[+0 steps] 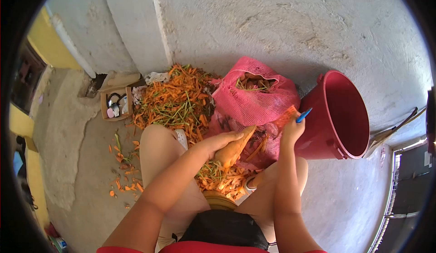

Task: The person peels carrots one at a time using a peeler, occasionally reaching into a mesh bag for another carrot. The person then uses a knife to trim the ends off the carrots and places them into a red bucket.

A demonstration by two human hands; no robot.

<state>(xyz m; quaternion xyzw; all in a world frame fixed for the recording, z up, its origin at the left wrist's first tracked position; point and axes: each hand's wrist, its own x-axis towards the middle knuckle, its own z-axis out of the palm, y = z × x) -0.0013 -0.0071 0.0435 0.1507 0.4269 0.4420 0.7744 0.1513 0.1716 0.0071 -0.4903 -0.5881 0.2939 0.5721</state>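
In the head view, the left hand [217, 142] sits near the middle of the picture. Its fingers [234, 136] are wrapped over the thick end of one carrot [234, 151], which is long, tapered, dull orange and tilted with its tip toward 1 o'clock. The right hand [293, 129] is just beside it at 3 o'clock, not touching the carrot. Its fingers are closed tight on a blue-handled tool [304, 115]. Only the smooth plastic handle shows, so the working end cannot be made out.

Directly behind both hands, at 12 o'clock, slumps one pink mesh sack [256, 101]. It is soft and netted, its mouth is open, and more carrots show inside. At 3 o'clock from the sack, touching it, one round red plastic bucket [339, 149] lies tipped on its side with its smooth inside facing the camera.

There are two heaps of peelings. The large pile [175, 98] at 11 o'clock is thin orange strips mixed with green stalks. The smaller heap [225, 180] lies at 6 o'clock under the hands, between the person's two bare knees. A few loose scraps [125, 180] dot the rough grey concrete floor [77, 162] at 8 o'clock.

One small open cardboard box [129, 99] with odds and ends inside stands at 10 o'clock, against the pale, coarse plastered wall [272, 21].
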